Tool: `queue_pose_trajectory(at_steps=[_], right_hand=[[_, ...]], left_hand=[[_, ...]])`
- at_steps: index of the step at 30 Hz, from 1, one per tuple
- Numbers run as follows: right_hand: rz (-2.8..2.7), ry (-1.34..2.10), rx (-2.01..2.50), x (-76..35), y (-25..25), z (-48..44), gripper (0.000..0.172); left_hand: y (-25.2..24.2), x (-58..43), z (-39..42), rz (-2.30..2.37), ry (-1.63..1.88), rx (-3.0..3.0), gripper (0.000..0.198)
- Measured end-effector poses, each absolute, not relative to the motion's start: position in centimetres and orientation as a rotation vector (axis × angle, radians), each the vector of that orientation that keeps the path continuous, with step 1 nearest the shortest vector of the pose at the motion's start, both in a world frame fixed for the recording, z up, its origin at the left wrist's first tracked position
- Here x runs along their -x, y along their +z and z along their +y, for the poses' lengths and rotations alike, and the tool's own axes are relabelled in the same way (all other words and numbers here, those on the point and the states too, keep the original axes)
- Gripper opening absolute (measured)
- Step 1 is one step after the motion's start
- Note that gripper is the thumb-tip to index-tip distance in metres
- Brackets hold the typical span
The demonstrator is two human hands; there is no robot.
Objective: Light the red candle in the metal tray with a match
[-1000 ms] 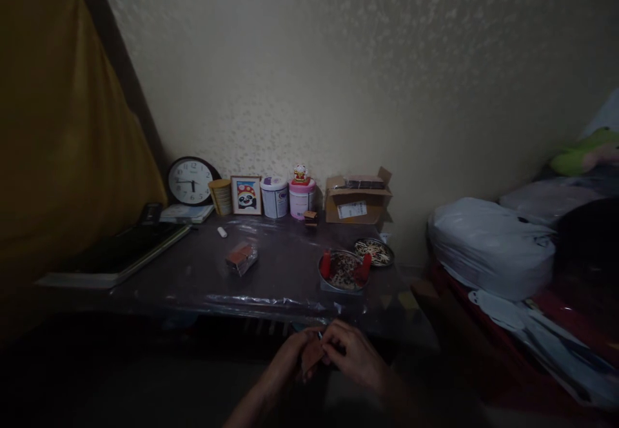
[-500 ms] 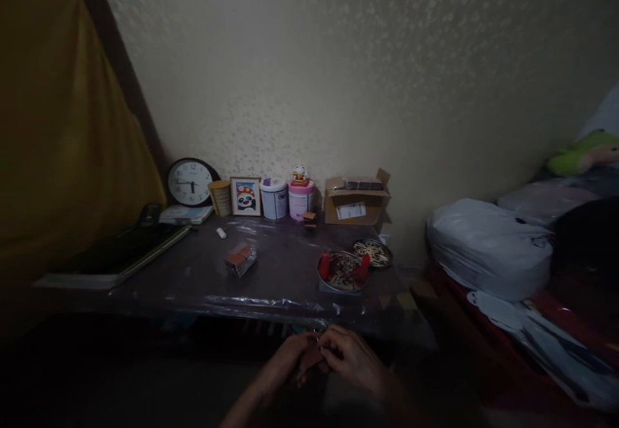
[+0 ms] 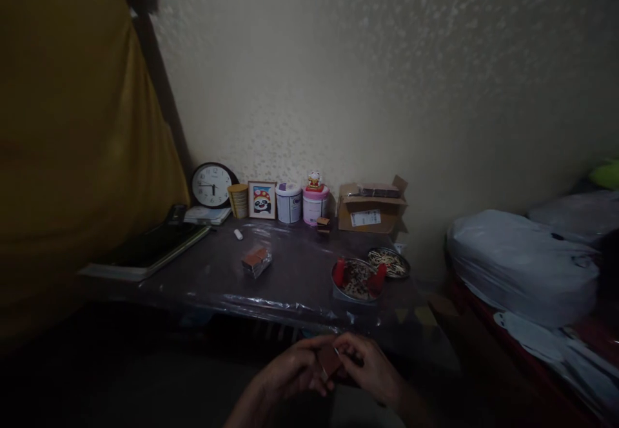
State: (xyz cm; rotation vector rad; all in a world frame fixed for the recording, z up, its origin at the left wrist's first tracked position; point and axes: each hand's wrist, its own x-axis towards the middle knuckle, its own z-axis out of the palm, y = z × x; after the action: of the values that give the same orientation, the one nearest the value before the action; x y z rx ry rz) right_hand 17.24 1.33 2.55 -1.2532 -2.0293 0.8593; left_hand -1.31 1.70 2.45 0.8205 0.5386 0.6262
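Low in front of the table, my left hand is closed around a small brown matchbox. My right hand is at the box's right side, thumb and fingers pinched on a thin pale matchstick against it. On the table beyond is a round metal bowl of dark-and-pale bits, with two red pieces standing at its sides. Right behind it sits a dish of loose pale matchsticks. A plastic-wrapped pack of small brown boxes lies further left.
Along the wall stand a clock, a yellow cup stack, a panda picture, two tins and a cardboard box. A dark flat case lies left. White bags are piled right of the table.
The view has swung left, so the table things appear further right. My hands have turned the matchbox so its brown face shows more, and the right fingers stay pinched beside it.
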Motion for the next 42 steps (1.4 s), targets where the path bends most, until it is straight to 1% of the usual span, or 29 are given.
queue_pose_trajectory(at_steps=[9,17,27,34,39,42], right_hand=[[-2.043,0.784,1.277,-17.5,2.5,1.7,0.017],[-2.023,0.647,1.331,-17.5,2.5,2.0,0.017],[-2.094,0.682,1.259,-18.4,2.5,1.9,0.017],[-2.103,0.716,1.315,-18.8,2.8,1.7,0.01],[-2.072,0.696,1.312,-18.5,2.9,1.6,0.013],[-2.081,0.684,1.304,-18.4,2.8,1.6,0.011]], left_hand=[[1.8,1.0,2.0,0.532,0.668,-0.733,0.055],[1.7,0.9,1.8,0.601,0.754,-0.759,0.043],[2.1,1.0,1.6,0.674,0.759,-0.896,0.038],[1.9,1.2,1.4,0.678,0.719,-0.898,0.042],[1.9,1.4,1.5,0.673,0.742,-0.908,0.04],[1.8,1.4,1.5,0.679,0.729,-0.929,0.04]])
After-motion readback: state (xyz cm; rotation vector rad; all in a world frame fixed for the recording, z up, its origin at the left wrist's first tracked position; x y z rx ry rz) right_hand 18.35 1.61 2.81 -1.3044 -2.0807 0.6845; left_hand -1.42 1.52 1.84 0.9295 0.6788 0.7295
